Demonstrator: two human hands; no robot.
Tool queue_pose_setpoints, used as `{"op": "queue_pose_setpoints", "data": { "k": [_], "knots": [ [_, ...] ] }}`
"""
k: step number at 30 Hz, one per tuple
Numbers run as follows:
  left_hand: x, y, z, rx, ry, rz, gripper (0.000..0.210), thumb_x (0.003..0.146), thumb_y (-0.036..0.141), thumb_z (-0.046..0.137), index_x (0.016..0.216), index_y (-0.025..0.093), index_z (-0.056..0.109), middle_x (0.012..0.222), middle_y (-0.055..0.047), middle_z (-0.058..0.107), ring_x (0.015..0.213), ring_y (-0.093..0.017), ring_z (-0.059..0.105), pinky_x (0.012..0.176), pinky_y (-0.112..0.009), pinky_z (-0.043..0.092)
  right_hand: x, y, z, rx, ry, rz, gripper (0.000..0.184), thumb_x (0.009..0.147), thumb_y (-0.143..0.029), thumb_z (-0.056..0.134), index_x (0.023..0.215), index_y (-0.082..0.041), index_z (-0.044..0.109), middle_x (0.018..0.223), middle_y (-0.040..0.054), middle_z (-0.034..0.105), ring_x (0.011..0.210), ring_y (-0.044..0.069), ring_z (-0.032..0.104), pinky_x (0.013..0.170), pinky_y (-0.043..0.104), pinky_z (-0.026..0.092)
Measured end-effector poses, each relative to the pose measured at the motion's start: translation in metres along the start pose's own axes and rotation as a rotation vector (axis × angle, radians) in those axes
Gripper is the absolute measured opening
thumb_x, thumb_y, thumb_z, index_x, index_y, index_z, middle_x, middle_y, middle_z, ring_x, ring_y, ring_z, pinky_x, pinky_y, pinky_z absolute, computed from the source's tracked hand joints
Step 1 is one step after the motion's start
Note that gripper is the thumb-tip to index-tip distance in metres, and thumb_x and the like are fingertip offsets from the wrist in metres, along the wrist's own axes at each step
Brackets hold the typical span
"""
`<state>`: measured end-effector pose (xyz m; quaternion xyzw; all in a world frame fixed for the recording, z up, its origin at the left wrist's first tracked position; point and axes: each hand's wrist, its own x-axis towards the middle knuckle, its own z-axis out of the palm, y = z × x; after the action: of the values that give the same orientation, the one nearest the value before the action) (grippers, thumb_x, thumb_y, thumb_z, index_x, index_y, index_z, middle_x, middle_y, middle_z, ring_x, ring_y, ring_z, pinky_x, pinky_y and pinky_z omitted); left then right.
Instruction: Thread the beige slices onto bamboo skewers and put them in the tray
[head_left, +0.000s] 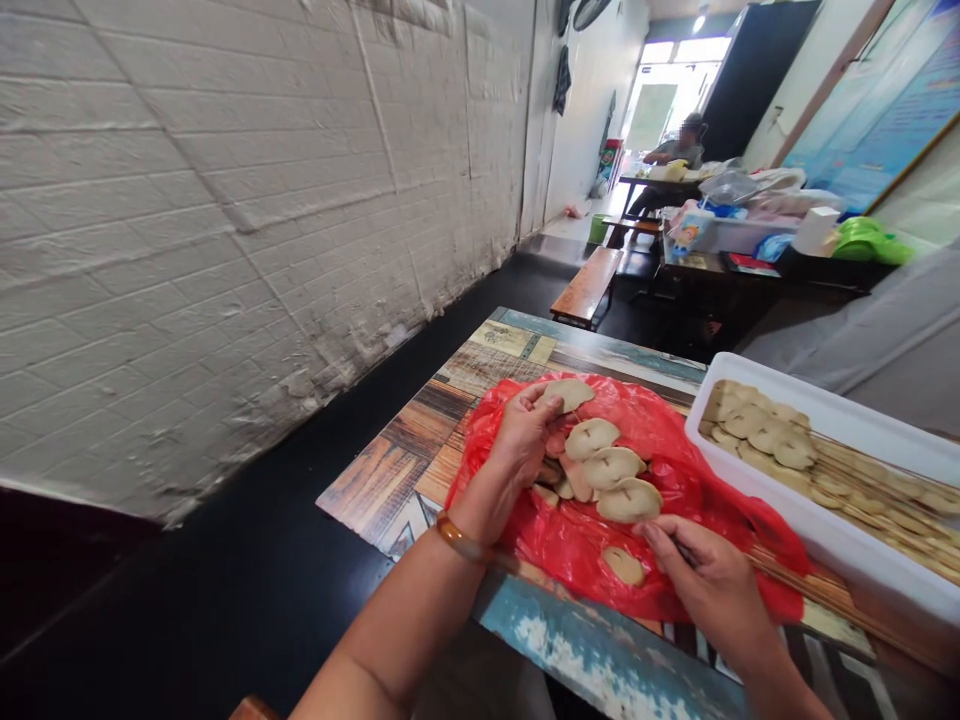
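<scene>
The left hand (525,430) pinches a flat beige oval slice (571,394) over a crumpled red plastic bag (637,402); the right hand (701,570) grips a thin wooden skewer (577,414), three threaded slices (611,468) between the hands. Centred piercing should prevent tearing.

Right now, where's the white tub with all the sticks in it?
In the head view, the white tub is on the right, beside the red plastic bag and farther off than the right hand.
</scene>
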<state>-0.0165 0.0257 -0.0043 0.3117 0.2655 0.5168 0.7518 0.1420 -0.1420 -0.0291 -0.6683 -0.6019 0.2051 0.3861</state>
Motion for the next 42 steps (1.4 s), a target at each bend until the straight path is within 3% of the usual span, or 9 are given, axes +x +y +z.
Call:
{"op": "queue_pose_setpoints", "data": {
  "k": [16,22,35,42],
  "knots": [
    [0.0,-0.001,0.0,-0.007,-0.007,0.036,0.038,0.06,0.024,0.078,0.093,0.013,0.064,0.083,-0.005,0.068,0.07,-0.014,0.063,0.074,-0.029,0.051,0.002,0.002,-0.001,0.008,0.017,0.017,0.03,0.084,-0.045,0.052,0.072,-0.023,0.067,0.068,0.0025,0.069,0.063,0.02,0.067,0.058,0.026,0.053],
    [0.0,-0.003,-0.003,0.096,-0.062,0.103,0.03,0.07,0.027,0.072,0.097,0.015,0.065,0.089,-0.005,0.068,0.072,-0.013,0.063,0.071,-0.026,0.05,0.004,-0.003,-0.002,-0.008,-0.006,0.019,0.032,0.085,-0.044,0.051,0.068,-0.021,0.065,0.063,0.0013,0.067,0.06,0.018,0.065,0.055,0.024,0.05],
    [0.002,-0.009,-0.003,0.364,-0.079,0.252,0.023,0.072,0.026,0.069,0.092,0.015,0.069,0.09,-0.006,0.07,0.081,-0.016,0.063,0.077,-0.026,0.048,0.003,-0.004,-0.002,-0.01,0.023,0.032,0.03,0.085,-0.043,0.051,0.074,-0.022,0.07,0.057,0.0,0.063,0.055,0.017,0.061,0.054,0.024,0.049],
    [0.0,-0.01,0.001,0.352,-0.067,0.218,0.022,0.071,0.024,0.069,0.091,0.015,0.07,0.089,-0.006,0.07,0.079,-0.016,0.064,0.076,-0.027,0.049,0.004,-0.006,-0.002,-0.003,0.036,0.03,0.032,0.086,-0.043,0.05,0.075,-0.022,0.071,0.058,0.0002,0.064,0.054,0.017,0.062,0.054,0.024,0.049]
  ]
}}
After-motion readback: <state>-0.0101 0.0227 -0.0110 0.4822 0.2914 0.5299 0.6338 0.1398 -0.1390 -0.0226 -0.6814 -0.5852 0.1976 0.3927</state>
